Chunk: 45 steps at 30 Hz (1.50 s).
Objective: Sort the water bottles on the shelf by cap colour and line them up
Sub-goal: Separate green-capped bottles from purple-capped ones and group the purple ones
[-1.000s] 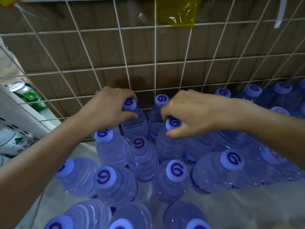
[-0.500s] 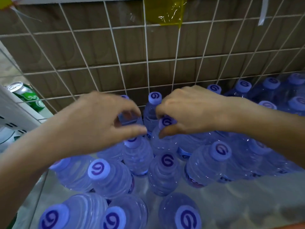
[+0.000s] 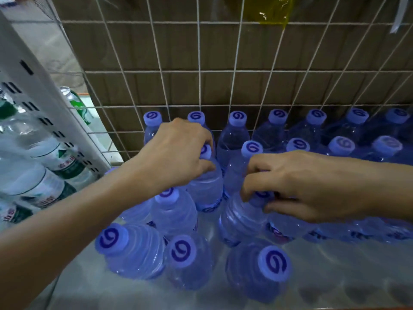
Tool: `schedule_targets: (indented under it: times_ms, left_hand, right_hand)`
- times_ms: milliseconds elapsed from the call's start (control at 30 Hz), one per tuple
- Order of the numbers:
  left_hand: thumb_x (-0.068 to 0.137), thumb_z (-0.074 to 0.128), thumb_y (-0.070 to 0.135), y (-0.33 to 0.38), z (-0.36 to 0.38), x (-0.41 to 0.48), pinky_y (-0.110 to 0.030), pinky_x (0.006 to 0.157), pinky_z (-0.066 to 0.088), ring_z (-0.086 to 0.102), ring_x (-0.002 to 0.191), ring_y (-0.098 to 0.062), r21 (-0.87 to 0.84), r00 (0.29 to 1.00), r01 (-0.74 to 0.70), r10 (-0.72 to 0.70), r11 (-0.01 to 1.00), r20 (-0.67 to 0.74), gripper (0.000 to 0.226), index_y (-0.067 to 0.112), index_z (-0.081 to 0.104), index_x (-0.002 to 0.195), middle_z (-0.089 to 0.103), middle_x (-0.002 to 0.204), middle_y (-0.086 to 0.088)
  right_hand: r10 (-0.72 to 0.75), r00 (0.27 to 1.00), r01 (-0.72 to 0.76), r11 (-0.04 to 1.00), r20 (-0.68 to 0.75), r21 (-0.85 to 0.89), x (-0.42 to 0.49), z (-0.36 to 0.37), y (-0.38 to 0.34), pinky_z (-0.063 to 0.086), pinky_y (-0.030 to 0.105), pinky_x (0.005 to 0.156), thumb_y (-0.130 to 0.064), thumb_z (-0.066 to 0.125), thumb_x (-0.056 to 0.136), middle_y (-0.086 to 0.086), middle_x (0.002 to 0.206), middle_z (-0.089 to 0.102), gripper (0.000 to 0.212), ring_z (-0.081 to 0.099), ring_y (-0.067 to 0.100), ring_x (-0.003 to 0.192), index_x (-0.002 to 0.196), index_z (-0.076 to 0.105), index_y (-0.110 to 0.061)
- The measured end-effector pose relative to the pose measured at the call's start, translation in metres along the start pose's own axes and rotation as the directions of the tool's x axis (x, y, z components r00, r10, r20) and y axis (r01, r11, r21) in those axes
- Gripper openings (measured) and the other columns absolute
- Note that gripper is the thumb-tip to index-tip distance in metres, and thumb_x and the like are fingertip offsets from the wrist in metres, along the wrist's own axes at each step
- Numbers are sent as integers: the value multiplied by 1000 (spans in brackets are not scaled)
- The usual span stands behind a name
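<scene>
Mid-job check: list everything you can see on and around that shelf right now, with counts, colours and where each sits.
Water bottles: about twenty visible, clear with lilac caps, crowding the shelf; tidy rows at the back, loose ones in front.
Shelf: one, pale and glossy, under the bottles.
Wire grid: one, white, behind the bottles against brown panelling.
Yellow plastic: one piece, hanging top right.
Green-labelled bottles: several, clear, next bay left.
Left hand: gripping a bottle neck.
Right hand: gripping a bottle cap.

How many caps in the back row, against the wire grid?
7. Along the grid, left to right: cap 1, cap 2, cap 3, cap 4, cap 5, cap 6, cap 7 at the right edge. More may lie off-frame.
</scene>
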State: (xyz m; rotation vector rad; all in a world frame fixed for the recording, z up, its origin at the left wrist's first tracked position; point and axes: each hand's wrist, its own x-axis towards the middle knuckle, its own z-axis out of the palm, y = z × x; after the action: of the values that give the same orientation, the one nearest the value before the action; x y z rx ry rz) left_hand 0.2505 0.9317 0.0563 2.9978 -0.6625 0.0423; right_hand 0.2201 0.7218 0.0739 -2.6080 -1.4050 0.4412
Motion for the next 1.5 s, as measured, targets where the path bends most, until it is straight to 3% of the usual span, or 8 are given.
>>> schedule_targets:
  times_ms: [267, 433, 633, 800, 1000, 1267, 1400, 1500]
  left_hand:
    - [80, 68, 41, -4, 4, 3, -36, 79, 41, 54, 105, -26, -8, 997, -80, 80, 997, 22, 36, 24, 62, 111, 61, 103, -4]
    - [80, 68, 39, -8, 7, 4, -44, 87, 46, 56, 102, -24, -42, 989, -150, 151, 988, 3, 35, 21, 63, 110, 62, 103, -4]
    - [83, 65, 40, -13, 9, 5, -34, 76, 40, 55, 105, -26, 14, 974, -225, 226, 974, -18, 40, 20, 60, 118, 62, 110, -6]
    - [85, 61, 37, -24, -8, -14, -42, 92, 44, 55, 109, -28, 3, 949, -311, 310, 950, -62, 48, 23, 53, 129, 60, 120, -8]
    - [82, 49, 48, -5, -24, -66, -29, 81, 48, 64, 82, -7, -218, 902, -431, 409, 876, -140, 40, 27, 66, 112, 63, 97, 15]
    - [64, 26, 78, 5, -8, -102, -34, 73, 50, 59, 86, -14, 33, 929, -370, 368, 929, 48, 70, 35, 58, 109, 66, 95, 10]
    - [66, 60, 61, 14, -4, -108, -29, 54, 34, 37, 60, -16, 77, 939, -343, 342, 936, 25, 41, 26, 66, 86, 56, 60, 8]
    - [72, 67, 57, 23, -9, -107, -29, 63, 27, 34, 67, -15, 55, 975, -215, 211, 975, 65, 40, 30, 65, 101, 33, 55, 14]
  right_hand:
    - [123, 992, -122, 992, 22, -35, -8, -3, -3, 32, 15, 70, -27, 60, 86, -20, 101, 43, 21, 37, -21, 85, 101, 53, -40]
    - [159, 987, -156, 984, 34, -79, -2, -2, -17, 31, 14, 77, -35, 62, 84, -16, 103, 48, 23, 42, -6, 86, 92, 43, -46]
    - [221, 968, -231, 970, -120, -75, 0, 4, -22, 29, 2, 73, -27, 67, 82, -7, 96, 57, 16, 46, 2, 79, 96, 60, -29]
    - [285, 944, -301, 950, -168, -79, -7, 12, -28, 31, 4, 71, -24, 66, 83, -4, 98, 57, 16, 46, 2, 77, 97, 60, -26]
    - [310, 929, -332, 939, -201, -85, -6, 16, -29, 29, 2, 71, -23, 66, 84, -2, 97, 55, 17, 40, -11, 73, 100, 61, -23]
    - [328, 932, -350, 924, -155, -151, -7, 16, -36, 30, 24, 76, -33, 60, 87, -6, 104, 48, 25, 39, 9, 85, 112, 57, -30]
    - [293, 916, -332, 938, -275, -104, -22, 19, -40, 41, 32, 92, -35, 52, 92, -2, 122, 48, 34, 49, 15, 106, 125, 54, -28]
    - [182, 877, -189, 982, -445, 29, -38, 21, -55, 41, 20, 78, -35, 45, 94, -8, 106, 61, 29, 54, 4, 90, 114, 63, -24]
